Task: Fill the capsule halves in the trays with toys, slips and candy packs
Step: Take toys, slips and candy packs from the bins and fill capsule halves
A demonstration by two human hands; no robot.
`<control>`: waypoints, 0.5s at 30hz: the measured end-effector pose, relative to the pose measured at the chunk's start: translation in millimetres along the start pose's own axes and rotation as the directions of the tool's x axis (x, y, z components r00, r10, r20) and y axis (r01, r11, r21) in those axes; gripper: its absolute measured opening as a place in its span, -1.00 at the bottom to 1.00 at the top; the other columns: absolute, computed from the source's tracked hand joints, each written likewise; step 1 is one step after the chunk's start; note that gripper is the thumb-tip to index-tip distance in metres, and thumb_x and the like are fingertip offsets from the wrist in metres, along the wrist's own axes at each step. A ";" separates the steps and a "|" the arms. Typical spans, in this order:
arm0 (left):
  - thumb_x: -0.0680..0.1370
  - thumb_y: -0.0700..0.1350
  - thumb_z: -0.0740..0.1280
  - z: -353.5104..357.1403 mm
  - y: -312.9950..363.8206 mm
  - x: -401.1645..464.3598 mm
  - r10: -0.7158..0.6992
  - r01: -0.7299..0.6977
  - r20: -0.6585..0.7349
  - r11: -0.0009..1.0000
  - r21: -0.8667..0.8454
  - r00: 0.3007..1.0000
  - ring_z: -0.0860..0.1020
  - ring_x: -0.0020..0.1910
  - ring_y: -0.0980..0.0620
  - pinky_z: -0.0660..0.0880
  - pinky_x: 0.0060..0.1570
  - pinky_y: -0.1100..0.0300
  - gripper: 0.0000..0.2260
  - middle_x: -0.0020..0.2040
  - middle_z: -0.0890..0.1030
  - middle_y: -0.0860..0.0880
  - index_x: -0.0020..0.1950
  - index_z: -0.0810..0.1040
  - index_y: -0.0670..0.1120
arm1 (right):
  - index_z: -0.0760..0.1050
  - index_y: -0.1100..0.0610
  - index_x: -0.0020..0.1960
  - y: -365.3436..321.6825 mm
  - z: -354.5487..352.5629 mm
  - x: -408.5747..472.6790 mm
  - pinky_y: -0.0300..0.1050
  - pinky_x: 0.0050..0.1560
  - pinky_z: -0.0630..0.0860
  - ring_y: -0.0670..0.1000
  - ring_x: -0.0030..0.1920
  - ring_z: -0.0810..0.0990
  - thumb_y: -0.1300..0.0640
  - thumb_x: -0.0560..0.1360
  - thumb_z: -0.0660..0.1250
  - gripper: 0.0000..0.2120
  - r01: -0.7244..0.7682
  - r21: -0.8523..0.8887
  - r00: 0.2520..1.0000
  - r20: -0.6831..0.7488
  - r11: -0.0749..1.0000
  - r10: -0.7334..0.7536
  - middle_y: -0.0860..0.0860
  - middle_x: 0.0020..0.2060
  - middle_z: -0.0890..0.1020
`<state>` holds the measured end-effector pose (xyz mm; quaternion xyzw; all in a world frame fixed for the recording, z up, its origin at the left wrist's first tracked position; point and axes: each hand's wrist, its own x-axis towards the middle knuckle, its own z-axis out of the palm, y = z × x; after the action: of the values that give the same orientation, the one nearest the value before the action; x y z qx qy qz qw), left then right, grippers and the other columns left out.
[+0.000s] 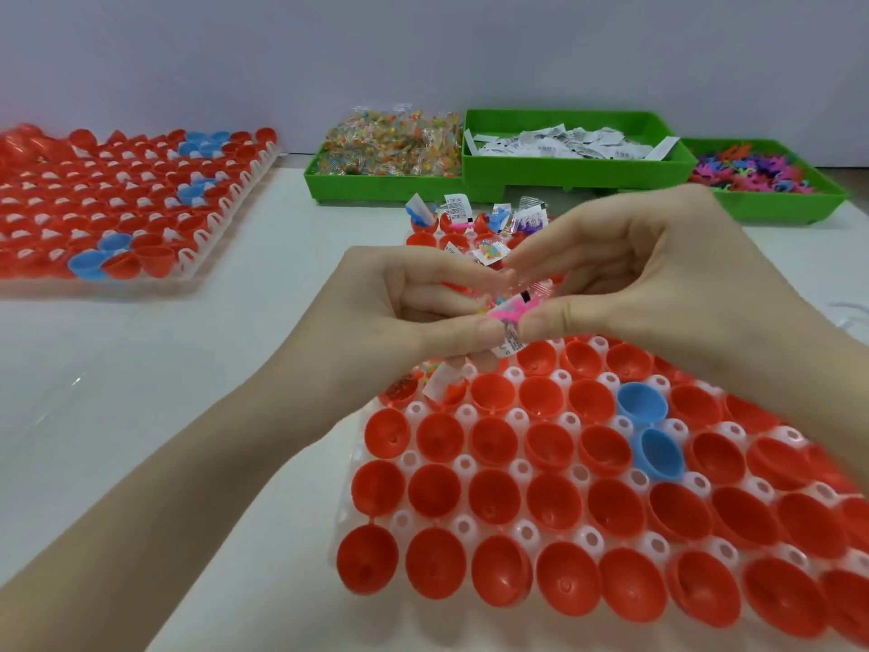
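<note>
Near tray (414, 456): you're maybe a third through. The far rows carry filled halves (458, 218) with slips and packs sticking out; two more at the tray's left edge are loaded. The four-plus rows nearest you are bare cups (493, 444), mostly red, two blue (642, 403).

Your left hand (399, 312) and right hand (625, 284) meet above the tray's middle, both grips closed to a fingertip pinch on one bundle (510, 315): pink toy, printed slip, clear candy pack. It's still in the air, not in a cup.

Second tray (263, 157) at the far left of the surface: slips show in many cups; blur hides the rest.

Supply along the far edge, green bins (583, 169): crinkly clear packs (390, 143), slips (559, 143), small pink and purple toys (752, 171). Plenty left.

Materials: cups are glossy hard hemispheres, each with a dimple at the bottom. The tray is translucent white with round pegs between the seats. The surface is smooth and white.
</note>
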<state>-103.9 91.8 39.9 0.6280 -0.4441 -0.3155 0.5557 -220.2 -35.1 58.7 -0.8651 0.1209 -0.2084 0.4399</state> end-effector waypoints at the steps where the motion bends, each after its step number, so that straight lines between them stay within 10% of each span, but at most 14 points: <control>1: 0.22 -0.17 0.42 -1.5 -0.7 0.9 -0.002 0.002 0.013 1.000 0.021 1.000 0.63 -0.42 0.08 0.50 -0.38 0.36 -0.73 -0.36 0.67 -0.07 -0.10 0.53 -0.09 | 0.61 -0.01 -0.19 2.1 -0.3 1.7 -0.30 -0.20 0.58 -0.19 -0.32 0.64 0.04 -0.02 0.54 -0.61 -0.032 0.014 0.999 0.045 0.999 0.031 -0.11 -0.29 0.69; 15: 0.33 0.06 0.42 -12.1 -27.0 -1.5 0.174 -0.074 -0.095 0.766 0.638 0.980 0.49 -0.10 0.22 0.29 -0.17 0.55 -0.85 -0.17 0.57 0.25 -0.15 0.64 0.06 | 0.59 -0.07 -0.32 41.0 21.5 2.1 -0.41 -0.32 0.50 -0.23 -0.35 0.58 0.14 0.19 0.56 -0.82 -0.152 -0.177 0.981 0.093 0.972 0.170 -0.15 -0.41 0.62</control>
<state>-88.1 97.9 15.5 0.7688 -0.5221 -0.0633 0.3638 -209.4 -44.5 14.7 -0.8965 0.1844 -0.1142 0.3863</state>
